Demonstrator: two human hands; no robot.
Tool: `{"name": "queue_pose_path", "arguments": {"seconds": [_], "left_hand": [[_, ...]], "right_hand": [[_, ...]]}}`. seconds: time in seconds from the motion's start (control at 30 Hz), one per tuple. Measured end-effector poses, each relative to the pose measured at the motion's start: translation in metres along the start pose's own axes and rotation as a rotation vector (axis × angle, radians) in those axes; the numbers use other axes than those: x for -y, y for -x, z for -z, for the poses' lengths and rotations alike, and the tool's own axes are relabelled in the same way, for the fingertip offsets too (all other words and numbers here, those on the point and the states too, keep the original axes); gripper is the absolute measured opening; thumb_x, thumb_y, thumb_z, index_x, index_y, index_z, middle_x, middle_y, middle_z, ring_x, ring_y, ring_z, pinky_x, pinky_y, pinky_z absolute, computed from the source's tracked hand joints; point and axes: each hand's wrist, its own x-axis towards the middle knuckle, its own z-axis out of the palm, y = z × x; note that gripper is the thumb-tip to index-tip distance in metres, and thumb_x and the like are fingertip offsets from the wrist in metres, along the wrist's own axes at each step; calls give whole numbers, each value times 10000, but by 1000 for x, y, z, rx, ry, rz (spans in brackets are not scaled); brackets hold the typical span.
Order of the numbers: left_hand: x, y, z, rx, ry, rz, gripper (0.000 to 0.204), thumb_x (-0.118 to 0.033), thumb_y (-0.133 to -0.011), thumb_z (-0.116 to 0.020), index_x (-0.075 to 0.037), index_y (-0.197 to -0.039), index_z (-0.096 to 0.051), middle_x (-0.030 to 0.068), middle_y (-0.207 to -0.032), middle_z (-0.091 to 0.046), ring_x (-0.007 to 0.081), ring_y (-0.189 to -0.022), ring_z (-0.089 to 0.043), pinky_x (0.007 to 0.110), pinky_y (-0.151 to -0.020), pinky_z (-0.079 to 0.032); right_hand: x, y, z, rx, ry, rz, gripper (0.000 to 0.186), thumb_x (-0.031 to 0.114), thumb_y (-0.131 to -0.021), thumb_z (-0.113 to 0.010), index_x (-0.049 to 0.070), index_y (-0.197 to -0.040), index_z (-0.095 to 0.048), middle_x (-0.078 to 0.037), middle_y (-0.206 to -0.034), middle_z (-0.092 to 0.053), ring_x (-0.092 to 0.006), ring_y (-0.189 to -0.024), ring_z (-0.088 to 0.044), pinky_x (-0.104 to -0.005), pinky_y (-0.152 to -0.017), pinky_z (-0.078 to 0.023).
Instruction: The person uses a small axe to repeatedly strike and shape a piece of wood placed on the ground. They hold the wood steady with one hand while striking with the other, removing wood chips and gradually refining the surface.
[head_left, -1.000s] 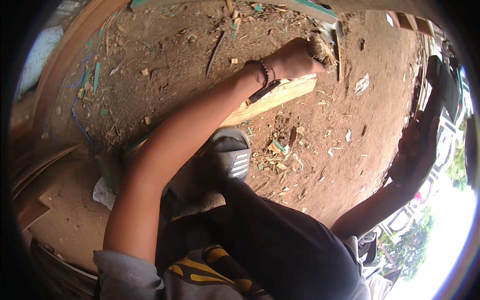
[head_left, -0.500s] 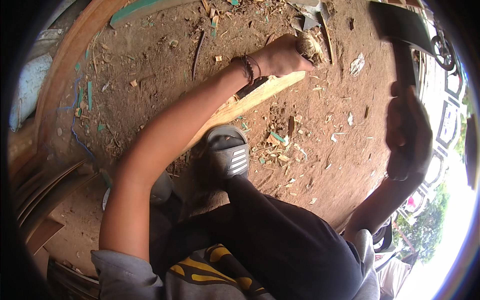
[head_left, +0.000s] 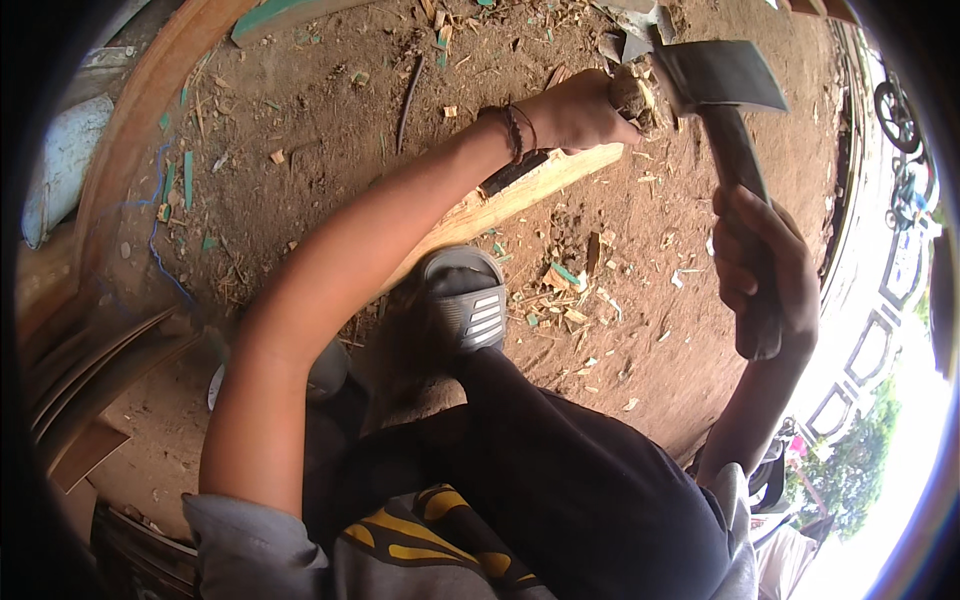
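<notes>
My right hand is wrapped round the dark handle of a hatchet, raised at the right with its broad grey blade up. Its head is close to a round, rough-ended piece of wood, which my left hand grips. Most of that piece is hidden behind my fingers. Under my left wrist and forearm lies a long pale timber, slanting across the dirt with a dark slot in its upper side. Whether the held piece touches the timber cannot be made out.
My sandalled foot rests beside the timber. Wood chips and green splinters litter the dirt ground. At the left stand a curved brown wooden frame and stacked boards. A motorcycle is beyond at the far right.
The hatchet and my right hand have swung left and inward, bringing the blade near the wood in my left hand. My left hand keeps its grip, and the view has shifted slightly.
</notes>
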Motion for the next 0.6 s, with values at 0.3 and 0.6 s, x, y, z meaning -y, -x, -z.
{"name": "queue_pose_path", "arguments": {"seconds": [0.3,0.6], "left_hand": [[-2,1,2,57,-38,-18,306,-190,-790,-659,-49,-566,-505,4,-471,-463,103,-408,-486,282,-385,-391],[-1,-3,-11,153,-154,62,277,-208,-777,-710,-26,-617,-575,40,-525,-498,156,-473,-503,337,-451,-406]], "right_hand": [[58,-3,-46,-328,-242,594,172,229,-1009,-497,77,-939,-537,46,-620,-420,-40,-437,-340,-191,-366,-272],[-5,16,5,56,25,8,214,231,-919,-617,57,-992,-517,22,-641,-494,-56,-428,-430,-202,-353,-339]]}}
